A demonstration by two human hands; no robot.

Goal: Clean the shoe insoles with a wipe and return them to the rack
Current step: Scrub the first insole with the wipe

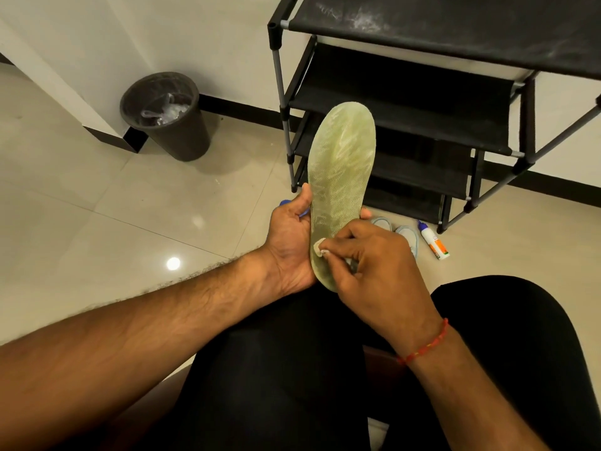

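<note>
A pale green mesh insole (341,170) stands nearly upright above my lap, toe end up. My left hand (289,236) grips its heel half from the left, thumb on the front edge. My right hand (374,265) presses a small white wipe (320,249) against the insole's lower part, fingers pinched around the wipe. Behind the insole stands the black shoe rack (422,92) with several fabric shelves; the top one is dusty. Something blue (286,203) peeks out behind my left hand; I cannot tell what it is.
A dark waste bin (166,125) with clear plastic inside stands by the wall at the left. On the tiled floor (97,206) by the rack's foot lie light blue insoles (406,234) and a white bottle (434,242) with an orange label. My black-clad knees fill the bottom.
</note>
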